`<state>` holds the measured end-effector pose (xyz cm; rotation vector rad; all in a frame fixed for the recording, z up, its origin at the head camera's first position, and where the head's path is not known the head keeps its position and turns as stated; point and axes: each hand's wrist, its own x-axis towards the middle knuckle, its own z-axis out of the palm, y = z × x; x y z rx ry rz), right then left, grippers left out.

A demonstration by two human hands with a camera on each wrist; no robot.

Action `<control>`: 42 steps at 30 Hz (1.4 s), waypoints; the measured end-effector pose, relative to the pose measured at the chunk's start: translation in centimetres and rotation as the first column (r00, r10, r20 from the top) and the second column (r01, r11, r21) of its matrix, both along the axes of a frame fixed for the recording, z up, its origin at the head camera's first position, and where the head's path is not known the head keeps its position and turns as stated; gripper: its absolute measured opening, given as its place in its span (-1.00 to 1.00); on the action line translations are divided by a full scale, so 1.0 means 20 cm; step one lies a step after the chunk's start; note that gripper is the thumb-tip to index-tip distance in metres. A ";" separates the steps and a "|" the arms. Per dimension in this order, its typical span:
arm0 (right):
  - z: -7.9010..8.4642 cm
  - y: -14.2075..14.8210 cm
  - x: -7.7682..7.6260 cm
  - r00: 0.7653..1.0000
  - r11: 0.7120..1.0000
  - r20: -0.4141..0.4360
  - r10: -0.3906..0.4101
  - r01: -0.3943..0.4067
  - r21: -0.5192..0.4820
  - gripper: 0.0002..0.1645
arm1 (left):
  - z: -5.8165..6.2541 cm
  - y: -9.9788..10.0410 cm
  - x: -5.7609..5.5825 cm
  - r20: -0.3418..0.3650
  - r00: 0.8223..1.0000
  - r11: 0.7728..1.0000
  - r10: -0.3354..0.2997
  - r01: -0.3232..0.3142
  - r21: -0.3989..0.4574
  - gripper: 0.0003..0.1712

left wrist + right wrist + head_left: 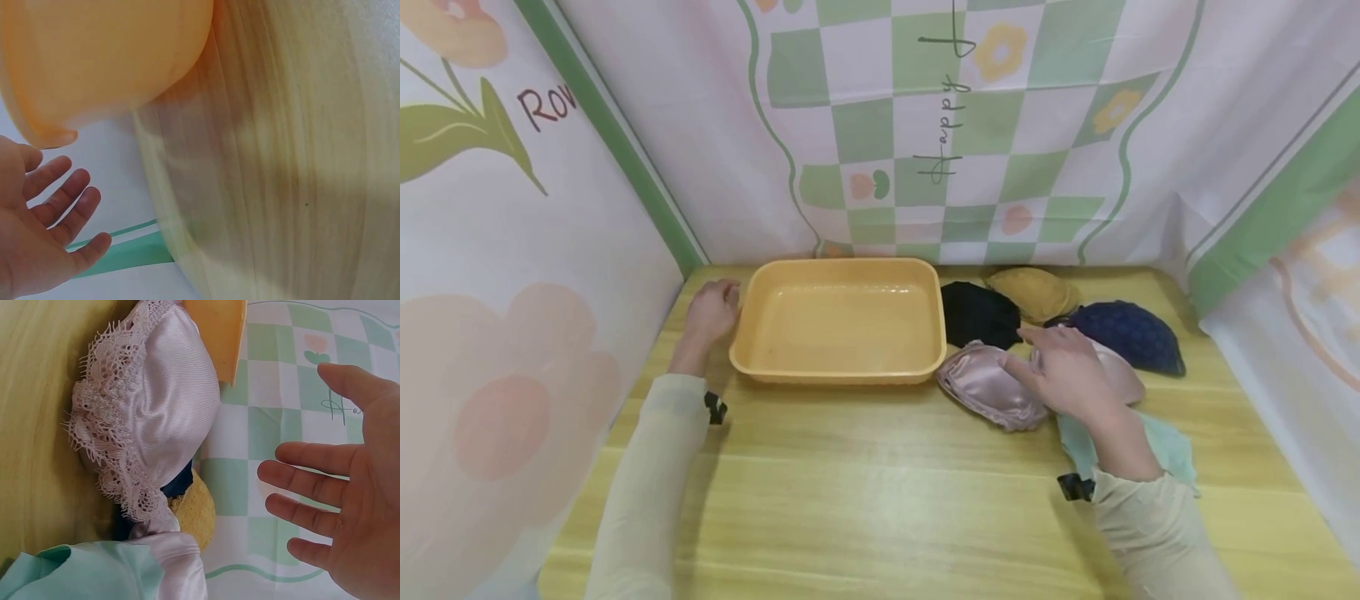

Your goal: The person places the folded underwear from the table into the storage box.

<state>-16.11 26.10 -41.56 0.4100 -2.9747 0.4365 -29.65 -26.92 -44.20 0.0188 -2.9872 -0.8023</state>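
Pink bra (988,387) lies right of frame centre, long axis roughly left-right. Right hand (1067,371), nearer, hovers over it, fingers extended, grasping nothing. Left hand (709,315), empty, fingers loose, is beside tub (842,333).

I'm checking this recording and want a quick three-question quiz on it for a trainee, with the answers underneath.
1. True or false: the right hand is gripping the pink bra.
2. In the head view, which colour is the bra lying farthest back on the table?
A) navy
B) pink
C) yellow
3. Fill in the blank: the left hand is beside the ____.

Key
1. False; the right wrist view shows that hand open and holding nothing.
2. C; the yellow bra lies nearest the back edge.
3. tray.
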 end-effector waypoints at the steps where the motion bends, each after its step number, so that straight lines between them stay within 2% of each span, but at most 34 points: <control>1: 0.00 0.00 0.00 1.000 1.000 0.008 0.002 -0.002 0.000 -0.24 | 0.00 0.00 0.00 0.000 1.000 1.000 -0.002 0.002 -0.003 -0.46; 10: -0.03 0.00 0.02 0.994 1.000 0.109 -0.008 0.011 -0.028 -0.13 | -0.03 -0.02 -0.01 0.006 1.000 1.000 -0.001 0.001 -0.007 -0.44; 15: -0.04 0.02 0.03 0.989 0.999 0.143 -0.032 0.036 -0.027 -0.07 | -0.04 0.00 -0.04 -0.008 1.000 1.000 -0.028 0.028 -0.008 -0.44; 19: -0.05 0.03 0.03 0.990 0.999 0.140 -0.030 0.035 -0.030 -0.07 | -0.04 0.01 -0.05 0.003 1.000 1.000 -0.020 0.020 -0.007 -0.43; 27: -0.06 0.00 0.03 0.992 1.000 0.127 -0.013 0.016 -0.026 -0.10 | -0.06 -0.02 -0.04 0.051 0.999 1.000 0.015 -0.014 -0.023 -0.41; 42: -0.08 -0.01 0.04 0.994 1.000 0.109 -0.009 0.010 -0.006 -0.15 | -0.07 -0.01 -0.06 0.069 0.998 1.000 -0.004 0.006 -0.020 -0.41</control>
